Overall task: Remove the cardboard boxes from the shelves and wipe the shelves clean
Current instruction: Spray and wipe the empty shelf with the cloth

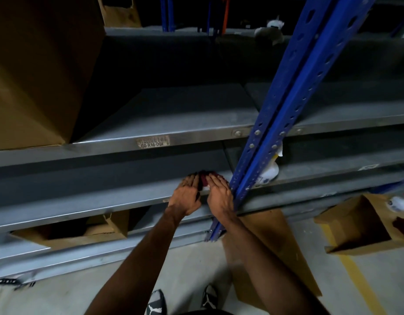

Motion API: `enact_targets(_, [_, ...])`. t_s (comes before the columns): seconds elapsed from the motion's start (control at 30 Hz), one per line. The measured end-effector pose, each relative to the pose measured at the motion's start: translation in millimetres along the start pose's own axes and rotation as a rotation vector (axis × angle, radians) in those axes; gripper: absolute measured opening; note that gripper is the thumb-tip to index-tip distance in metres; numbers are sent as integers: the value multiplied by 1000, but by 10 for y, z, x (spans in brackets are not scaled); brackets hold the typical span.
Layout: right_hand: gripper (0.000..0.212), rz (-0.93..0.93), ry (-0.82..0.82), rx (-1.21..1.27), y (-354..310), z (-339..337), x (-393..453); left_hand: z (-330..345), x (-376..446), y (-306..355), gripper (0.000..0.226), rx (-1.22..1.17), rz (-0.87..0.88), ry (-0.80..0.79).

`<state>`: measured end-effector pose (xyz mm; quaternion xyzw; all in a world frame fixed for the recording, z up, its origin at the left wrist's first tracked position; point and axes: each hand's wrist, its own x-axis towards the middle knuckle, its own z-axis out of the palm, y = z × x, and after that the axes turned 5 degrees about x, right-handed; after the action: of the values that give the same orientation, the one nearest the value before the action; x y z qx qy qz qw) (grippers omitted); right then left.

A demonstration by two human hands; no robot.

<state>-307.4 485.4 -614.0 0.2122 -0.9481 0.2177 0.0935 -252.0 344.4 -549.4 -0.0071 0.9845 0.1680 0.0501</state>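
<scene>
Both hands lie flat, side by side, on a dark red cloth (205, 181) spread on the grey metal shelf (87, 192) — the left hand (187, 193) and the right hand (219, 193) each with fingers straight and together, pressing down rather than gripping. The cloth shows only as a narrow strip between the two hands and just past the fingertips; the hands nearly touch each other.

Just to the right of the right hand stands a blue perforated steel upright (287, 105), running up and away from the wrist. Above the hands, one level up, sits another grey shelf with a small label on its front edge (153, 141), and far to the upper left of the left hand a large brown cardboard box (32, 76) rests on that upper shelf. Below the left forearm an open brown cardboard box (105, 226) sits on the lowest shelf. To the lower right of the right forearm, a flattened sheet of brown cardboard (271, 246) lies on the pale floor — and farther right an open cardboard box (355, 226) stands there too
</scene>
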Motion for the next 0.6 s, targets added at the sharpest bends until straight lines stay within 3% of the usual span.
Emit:
enact_targets(0.1, [57, 103, 45, 72, -169, 31, 77, -9, 22, 108, 94, -60, -4, 71])
enact_targets(0.3, [60, -37, 110, 144, 19, -127, -128, 12, 87, 96, 85, 32, -27, -1])
enact_targets(0.37, [54, 3, 233, 266, 56, -236, -283, 20, 116, 98, 84, 79, -29, -4])
enact_targets(0.5, [29, 478, 594, 771, -2, -506, -482, -28, 179, 267, 82, 138, 29, -37])
enact_targets(0.6, [27, 302, 818, 773, -185, -940, -264, -55, 265, 509, 75, 122, 72, -48])
